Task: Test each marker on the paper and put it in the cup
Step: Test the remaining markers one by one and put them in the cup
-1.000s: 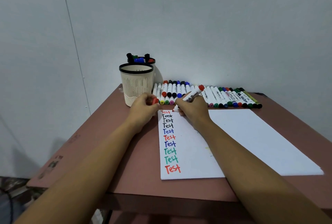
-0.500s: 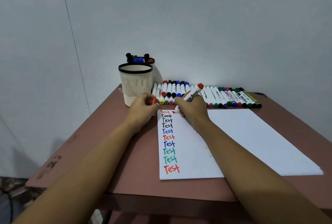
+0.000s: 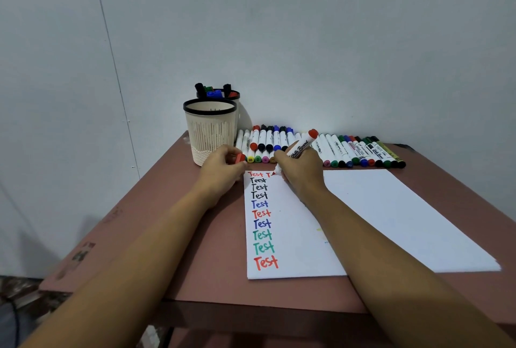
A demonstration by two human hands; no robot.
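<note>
My right hand [image 3: 303, 171] is curled round a red marker [image 3: 300, 149]. Thumb and fingers pinch the white barrel low down near the tip, as one holds a pen. The tip sits on the paper [image 3: 391, 208] at its far left corner, just right of the topmost red "Test", where a fresh red stroke [image 3: 268, 174] shows. The marker's red tail slants up and away to the right, over the row of markers [image 3: 349, 152] lying along the far edge of the table [image 3: 212, 264].

My left hand [image 3: 223, 169] is closed as well, pinching the red cap [image 3: 239, 158] in its fingertips. It sits just off the paper's left edge, near the foot of the near cup [image 3: 210, 131].

I judge the marker to be light and stiff, with a smooth plastic barrel that could slip in a loose grip. Holding it low suits writing. For capping I would keep hold of the barrel and push the cap straight on until it seats. For the drop into a cup, a hold nearer the middle would steer it better. The felt tip is the soft part, so light pressure is enough.

The paper is thin and lies loose on the table, so it may slide under a hard stroke. Both cups look like light plastic and a knock could tip them. The far cup [image 3: 233, 95], right behind the near one, holds markers standing on end.
</note>
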